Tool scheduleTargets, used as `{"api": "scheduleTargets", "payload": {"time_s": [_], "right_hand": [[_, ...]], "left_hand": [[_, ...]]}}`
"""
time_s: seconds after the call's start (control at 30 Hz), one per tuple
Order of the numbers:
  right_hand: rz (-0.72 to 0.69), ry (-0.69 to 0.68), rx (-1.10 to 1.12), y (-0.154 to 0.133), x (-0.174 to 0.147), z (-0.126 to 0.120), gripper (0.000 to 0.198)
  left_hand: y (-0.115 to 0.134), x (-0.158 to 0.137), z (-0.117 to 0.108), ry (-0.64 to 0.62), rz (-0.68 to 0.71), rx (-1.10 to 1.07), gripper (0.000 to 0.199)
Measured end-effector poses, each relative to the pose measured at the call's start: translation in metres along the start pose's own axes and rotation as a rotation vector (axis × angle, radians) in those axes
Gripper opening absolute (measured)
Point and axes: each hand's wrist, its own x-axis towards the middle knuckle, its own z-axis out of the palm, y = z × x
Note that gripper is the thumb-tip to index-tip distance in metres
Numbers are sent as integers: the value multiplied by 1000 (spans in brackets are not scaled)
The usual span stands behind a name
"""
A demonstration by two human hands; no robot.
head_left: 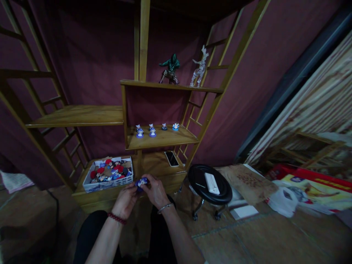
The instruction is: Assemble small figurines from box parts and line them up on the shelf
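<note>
A small purple-and-white figurine point(142, 183) is held between my two hands, in front of the lowest shelf. My left hand point(125, 200) pinches it from the left, and a dark red bead bracelet circles that wrist. The fingers of my right hand point(156, 191) close on its right side; a silver bangle is on this wrist. Just left of my hands, a white box point(110, 186) holds many small red, blue and dark figurines in a jumble. On the middle shelf point(165, 140) stand several small figurines, two of them purple-based point(152, 132) at the front.
A phone point(172, 158) lies on the lowest shelf. Above stand a green crouching statue point(171, 69) and a clear deer figure point(200, 68). At right are a black wheeled stool point(198, 187) bearing a white object point(211, 183), a plastic bag point(283, 201) and a red-yellow box point(316, 187).
</note>
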Motion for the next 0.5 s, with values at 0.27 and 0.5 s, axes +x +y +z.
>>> {"api": "scheduleTargets", "payload": {"time_s": [0.27, 0.5], "right_hand": [[-20, -6, -12, 2, -1, 2, 27], [-29, -43, -28, -4, 1, -1, 26]], "left_hand": [[-1, 1, -4, 9, 1, -13, 22], [1, 0, -3, 0, 6, 16, 22]]}}
